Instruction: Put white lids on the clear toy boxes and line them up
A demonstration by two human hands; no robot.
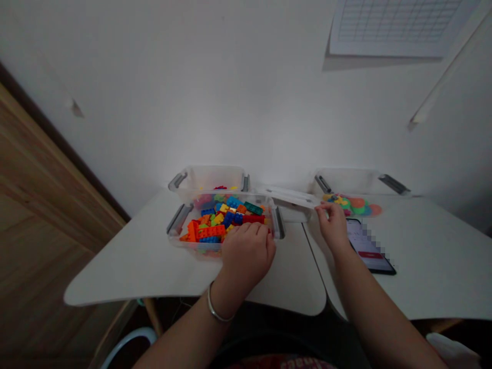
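A clear plastic box (175, 220) full of several coloured building bricks (223, 218) stands on the white table (126, 261). My left hand (248, 253) rests at the box's near right edge, fingers curled over the rim among the bricks; what they grip is hidden. My right hand (333, 225) pinches the edge of the clear lid (286, 196), which is held tilted between the boxes.
A second clear box (207, 177) stands behind the first. Another box (355, 182) with coloured round pieces (357, 206) sits at the right. A phone (367, 246) lies by my right wrist. A wooden panel is at the left and a wall is behind.
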